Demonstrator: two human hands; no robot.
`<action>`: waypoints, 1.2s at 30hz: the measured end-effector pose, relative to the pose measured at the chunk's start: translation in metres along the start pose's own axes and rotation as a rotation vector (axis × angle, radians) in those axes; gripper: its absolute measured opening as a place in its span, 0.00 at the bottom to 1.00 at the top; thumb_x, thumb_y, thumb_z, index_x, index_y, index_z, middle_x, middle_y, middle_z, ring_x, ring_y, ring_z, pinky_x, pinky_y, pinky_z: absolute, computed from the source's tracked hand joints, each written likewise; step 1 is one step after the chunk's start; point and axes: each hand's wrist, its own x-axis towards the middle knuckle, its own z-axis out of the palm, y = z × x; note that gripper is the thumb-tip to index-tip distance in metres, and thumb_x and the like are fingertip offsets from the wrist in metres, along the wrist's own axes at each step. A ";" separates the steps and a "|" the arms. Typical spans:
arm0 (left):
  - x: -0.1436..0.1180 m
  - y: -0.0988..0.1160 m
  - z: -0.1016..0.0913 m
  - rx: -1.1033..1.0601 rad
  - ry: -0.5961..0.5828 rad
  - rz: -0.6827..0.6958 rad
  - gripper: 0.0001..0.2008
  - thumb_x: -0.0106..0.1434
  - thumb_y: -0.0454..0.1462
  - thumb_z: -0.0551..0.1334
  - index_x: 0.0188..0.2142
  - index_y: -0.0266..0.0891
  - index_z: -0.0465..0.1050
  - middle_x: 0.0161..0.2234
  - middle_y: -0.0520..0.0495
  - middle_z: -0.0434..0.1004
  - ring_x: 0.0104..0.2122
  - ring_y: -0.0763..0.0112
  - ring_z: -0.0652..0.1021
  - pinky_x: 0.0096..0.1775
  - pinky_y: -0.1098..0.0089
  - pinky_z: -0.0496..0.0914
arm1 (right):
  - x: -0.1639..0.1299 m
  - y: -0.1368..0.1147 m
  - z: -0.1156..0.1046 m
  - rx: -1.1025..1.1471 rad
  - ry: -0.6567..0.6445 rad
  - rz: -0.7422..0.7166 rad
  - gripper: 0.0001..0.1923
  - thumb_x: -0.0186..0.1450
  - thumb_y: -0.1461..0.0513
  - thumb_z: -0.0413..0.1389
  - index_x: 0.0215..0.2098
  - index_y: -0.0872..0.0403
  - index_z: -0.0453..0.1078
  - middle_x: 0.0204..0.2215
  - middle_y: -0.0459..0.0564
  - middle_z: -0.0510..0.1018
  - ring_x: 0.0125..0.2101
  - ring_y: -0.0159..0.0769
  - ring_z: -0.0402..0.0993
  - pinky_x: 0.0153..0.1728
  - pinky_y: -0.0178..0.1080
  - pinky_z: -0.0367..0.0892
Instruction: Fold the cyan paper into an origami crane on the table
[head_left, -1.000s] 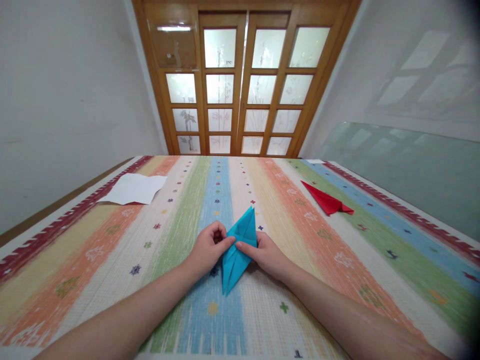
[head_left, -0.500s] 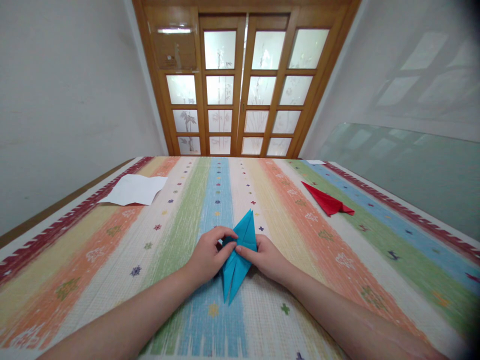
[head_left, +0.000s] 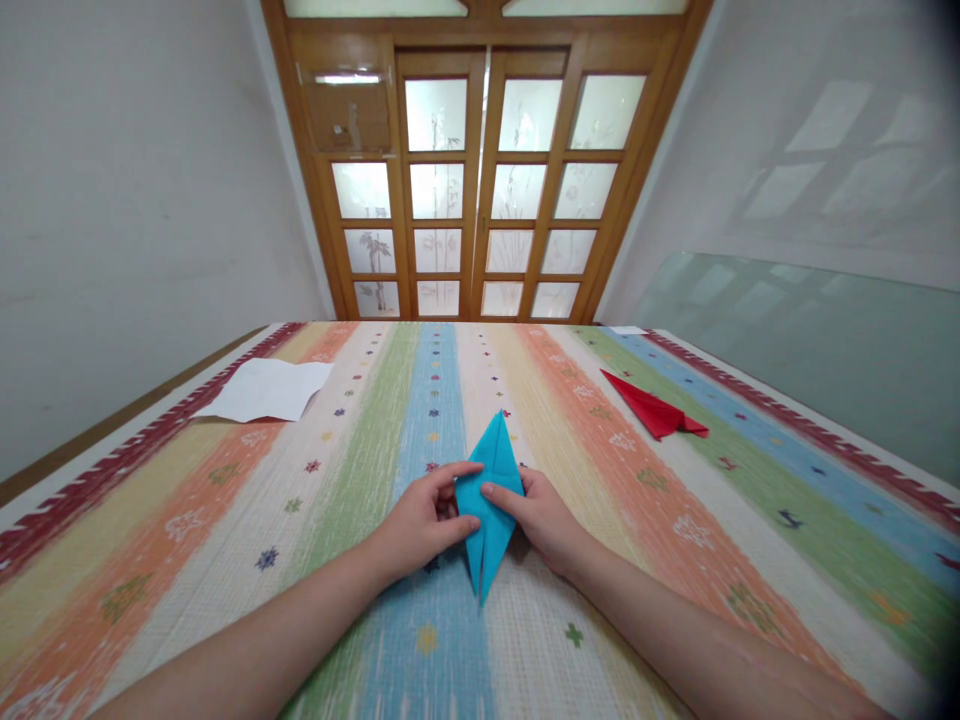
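Note:
A blue sheet of origami paper folded into a long diamond (head_left: 491, 455) is held between my hands above the striped cloth. A crease runs down its middle, and its lower half is split into two narrow points. My left hand (head_left: 427, 515) grips the diamond's left edge, thumb and index fingertip on the front face. On the other side my right hand (head_left: 551, 515) pinches the right edge, its thumb lying across the front and its fingers hidden behind the paper.
A folded red paper shape (head_left: 656, 405) lies farther back on the right. White paper (head_left: 266, 390) rests at the back left, and a small white piece (head_left: 628, 330) sits at the far right edge. The striped tablecloth (head_left: 360, 450) covers the table before wooden glazed doors (head_left: 480, 190).
The blue paper has turned more upright, and its front face lies flatter, with the lower points closer together. My left thumb has shifted lower along its edge. The view has tilted slightly upward.

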 end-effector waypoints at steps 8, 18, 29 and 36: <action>0.001 -0.001 0.000 -0.011 0.167 0.067 0.43 0.58 0.39 0.70 0.69 0.45 0.51 0.37 0.49 0.74 0.32 0.72 0.76 0.31 0.74 0.68 | -0.001 -0.006 0.002 -0.058 -0.126 0.018 0.19 0.59 0.51 0.66 0.42 0.56 0.77 0.36 0.54 0.83 0.34 0.40 0.78 0.39 0.43 0.72; 0.007 -0.002 -0.008 -0.038 0.209 -0.084 0.18 0.58 0.50 0.68 0.28 0.36 0.76 0.23 0.49 0.73 0.20 0.74 0.70 0.22 0.74 0.64 | -0.003 -0.005 0.002 -0.278 -0.201 0.041 0.16 0.60 0.52 0.64 0.36 0.57 0.76 0.30 0.50 0.81 0.27 0.36 0.74 0.32 0.40 0.69; 0.007 -0.003 -0.009 -0.179 0.285 -0.117 0.27 0.62 0.58 0.60 0.27 0.35 0.72 0.20 0.50 0.71 0.19 0.72 0.73 0.23 0.72 0.68 | 0.001 -0.003 0.005 -0.141 -0.074 -0.036 0.20 0.56 0.58 0.69 0.43 0.52 0.70 0.34 0.48 0.80 0.34 0.39 0.77 0.36 0.41 0.71; 0.006 0.003 -0.010 -0.077 0.186 -0.086 0.21 0.54 0.50 0.71 0.36 0.35 0.75 0.27 0.46 0.76 0.23 0.71 0.74 0.25 0.73 0.68 | 0.000 -0.007 0.000 -0.161 -0.170 0.004 0.21 0.55 0.60 0.68 0.44 0.52 0.69 0.36 0.48 0.80 0.34 0.38 0.76 0.35 0.39 0.70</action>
